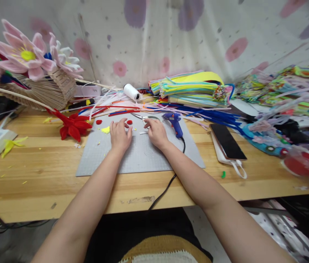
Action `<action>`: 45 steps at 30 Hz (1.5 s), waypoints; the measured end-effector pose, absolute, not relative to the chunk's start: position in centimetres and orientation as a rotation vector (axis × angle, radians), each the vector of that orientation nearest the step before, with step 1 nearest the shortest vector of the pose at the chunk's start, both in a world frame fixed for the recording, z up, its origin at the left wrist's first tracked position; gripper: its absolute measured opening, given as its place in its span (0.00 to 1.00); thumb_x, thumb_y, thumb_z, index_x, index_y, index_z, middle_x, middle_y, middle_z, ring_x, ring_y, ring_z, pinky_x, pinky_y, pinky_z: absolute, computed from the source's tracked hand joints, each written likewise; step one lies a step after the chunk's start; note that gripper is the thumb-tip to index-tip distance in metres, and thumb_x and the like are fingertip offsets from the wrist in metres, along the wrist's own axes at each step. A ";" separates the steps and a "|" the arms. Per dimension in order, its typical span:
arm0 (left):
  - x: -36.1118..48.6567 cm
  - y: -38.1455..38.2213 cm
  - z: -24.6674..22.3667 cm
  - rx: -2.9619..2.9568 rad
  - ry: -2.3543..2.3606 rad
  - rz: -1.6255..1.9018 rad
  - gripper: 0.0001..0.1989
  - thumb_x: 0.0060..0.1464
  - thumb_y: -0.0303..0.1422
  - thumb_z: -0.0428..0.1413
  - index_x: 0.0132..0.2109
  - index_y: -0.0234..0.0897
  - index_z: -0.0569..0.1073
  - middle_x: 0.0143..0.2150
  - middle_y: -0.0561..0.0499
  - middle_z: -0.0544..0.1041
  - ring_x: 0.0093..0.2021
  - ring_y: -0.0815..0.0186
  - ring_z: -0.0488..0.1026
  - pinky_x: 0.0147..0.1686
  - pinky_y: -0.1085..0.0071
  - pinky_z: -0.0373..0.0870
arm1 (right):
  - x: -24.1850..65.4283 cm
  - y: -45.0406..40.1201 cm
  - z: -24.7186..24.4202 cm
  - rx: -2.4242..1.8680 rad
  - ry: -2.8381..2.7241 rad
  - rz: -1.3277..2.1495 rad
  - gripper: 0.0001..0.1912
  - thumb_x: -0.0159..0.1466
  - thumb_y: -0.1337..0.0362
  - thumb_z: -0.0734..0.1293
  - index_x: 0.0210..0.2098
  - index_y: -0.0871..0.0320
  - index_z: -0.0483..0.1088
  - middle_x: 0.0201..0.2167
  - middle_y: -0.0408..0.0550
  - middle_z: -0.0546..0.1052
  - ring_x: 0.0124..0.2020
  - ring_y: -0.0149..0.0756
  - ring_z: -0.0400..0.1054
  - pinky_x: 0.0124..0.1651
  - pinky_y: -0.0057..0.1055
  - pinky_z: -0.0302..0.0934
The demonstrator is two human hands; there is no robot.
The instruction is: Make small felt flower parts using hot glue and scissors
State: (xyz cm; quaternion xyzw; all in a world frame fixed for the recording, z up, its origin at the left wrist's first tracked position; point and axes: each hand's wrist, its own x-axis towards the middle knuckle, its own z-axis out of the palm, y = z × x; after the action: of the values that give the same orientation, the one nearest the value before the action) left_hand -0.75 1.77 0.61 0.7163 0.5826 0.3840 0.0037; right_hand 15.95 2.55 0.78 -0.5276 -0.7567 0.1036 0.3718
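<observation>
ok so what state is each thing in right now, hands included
Left hand: palm down, fingers spread
Right hand: fingers bent, grip unclear
Mat: flat, littered with scraps
Glue gun: lying down, heat unknown
Scissors: partly hidden, open or shut unclear
Phone: face up, screen dark
White roll: on its side
Red flower: lying down

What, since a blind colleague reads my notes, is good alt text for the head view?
A person's left hand and right hand are over a gray mat, near a blue glue gun. A red flower lies by the mat's left edge; colorful bundled craft stems lie behind.
</observation>
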 end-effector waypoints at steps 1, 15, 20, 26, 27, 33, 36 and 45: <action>-0.6 1.4 0.6 2.259 1.796 1.198 0.17 0.55 0.33 0.49 0.51 0.34 0.64 0.39 0.45 0.74 0.47 0.58 0.65 0.57 0.56 0.54 | 16.0 2.6 0.7 -1.345 -1.924 0.269 0.26 0.51 0.78 0.54 0.47 0.59 0.66 0.36 0.47 0.77 0.45 0.42 0.64 0.51 0.40 0.55; -12.6 0.9 1.5 2.600 1.975 0.979 0.19 0.53 0.27 0.45 0.51 0.33 0.68 0.50 0.38 0.69 0.57 0.54 0.60 0.60 0.52 0.47 | 16.4 2.4 1.1 -1.389 -1.781 0.299 0.24 0.51 0.78 0.54 0.45 0.59 0.66 0.35 0.47 0.77 0.44 0.43 0.63 0.48 0.38 0.57; -12.2 0.8 3.1 2.450 2.130 1.152 0.19 0.52 0.28 0.48 0.52 0.37 0.66 0.49 0.41 0.69 0.56 0.54 0.60 0.60 0.51 0.46 | 16.4 2.6 0.8 -1.390 -1.762 0.303 0.24 0.51 0.77 0.54 0.45 0.58 0.66 0.36 0.49 0.77 0.44 0.43 0.64 0.48 0.39 0.57; -6.3 1.3 2.7 2.255 2.128 1.111 0.18 0.54 0.30 0.46 0.52 0.35 0.64 0.46 0.42 0.72 0.49 0.56 0.67 0.50 0.58 0.60 | 16.7 2.8 0.6 -1.437 -1.677 0.294 0.22 0.51 0.76 0.54 0.43 0.60 0.66 0.35 0.51 0.75 0.41 0.41 0.66 0.48 0.39 0.58; -5.5 1.3 2.4 2.210 2.102 1.112 0.18 0.55 0.30 0.46 0.53 0.36 0.63 0.46 0.43 0.72 0.46 0.58 0.69 0.47 0.61 0.62 | 16.8 2.9 0.5 -1.441 -1.667 0.291 0.21 0.51 0.76 0.54 0.42 0.60 0.66 0.35 0.51 0.75 0.41 0.41 0.66 0.48 0.38 0.58; -4.3 0.2 1.3 2.040 2.074 1.046 0.14 0.56 0.34 0.47 0.50 0.40 0.65 0.36 0.50 0.74 0.34 0.65 0.71 0.34 0.69 0.63 | 17.0 3.1 0.4 -1.441 -1.683 0.319 0.19 0.52 0.74 0.55 0.42 0.59 0.66 0.36 0.51 0.75 0.41 0.41 0.66 0.48 0.39 0.59; -5.0 -0.2 1.6 1.955 2.172 1.008 0.12 0.55 0.36 0.48 0.46 0.40 0.67 0.27 0.53 0.71 0.29 0.64 0.70 0.30 0.69 0.61 | 16.9 3.0 0.2 -1.442 -1.693 0.334 0.19 0.54 0.73 0.56 0.44 0.59 0.65 0.38 0.52 0.74 0.41 0.40 0.66 0.45 0.38 0.59; -3.7 -0.2 1.7 2.132 2.083 0.989 0.19 0.54 0.33 0.50 0.53 0.40 0.63 0.32 0.50 0.74 0.35 0.61 0.71 0.34 0.67 0.63 | 17.5 3.0 1.7 -1.462 -1.990 0.446 0.20 0.55 0.71 0.60 0.47 0.53 0.64 0.36 0.44 0.77 0.33 0.36 0.67 0.37 0.32 0.59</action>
State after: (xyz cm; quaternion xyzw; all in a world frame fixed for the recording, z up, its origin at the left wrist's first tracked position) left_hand -3.71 -0.17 1.70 0.6789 0.6632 0.3150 0.0006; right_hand 17.53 3.02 1.69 -0.5537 -0.7538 0.1689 0.3109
